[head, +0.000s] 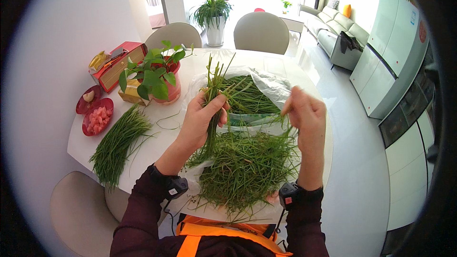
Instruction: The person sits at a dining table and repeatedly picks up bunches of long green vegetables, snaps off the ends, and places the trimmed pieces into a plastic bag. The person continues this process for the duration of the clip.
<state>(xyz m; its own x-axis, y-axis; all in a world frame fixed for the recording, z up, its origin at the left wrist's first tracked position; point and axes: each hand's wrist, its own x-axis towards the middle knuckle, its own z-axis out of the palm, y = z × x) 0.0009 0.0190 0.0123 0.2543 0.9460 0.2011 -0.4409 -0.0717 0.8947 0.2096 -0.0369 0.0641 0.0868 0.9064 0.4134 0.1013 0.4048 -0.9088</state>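
Observation:
My left hand [205,114] holds a bunch of green chives [213,82] upright, thumb across the stalks. Off to its right, my right hand [306,114] is raised and slightly blurred, with its fingers pinched together and thin chive blades at the fingertips. Between and beyond the hands, a white plastic bag [273,91] lies opened around more long chives [250,96]. Below the hands, a loose, tangled heap of chive blades [246,167] spreads near the table's front edge. A neat bundle of chives [119,146] lies to the left of my left hand.
On the white table [164,139] at left are a red dish of diced pink pieces [98,119], a dish with a pale bulb [89,95], a potted plant [166,82] and a red box [121,66]. Chairs [261,32] stand around; a refrigerator [387,53] is at right.

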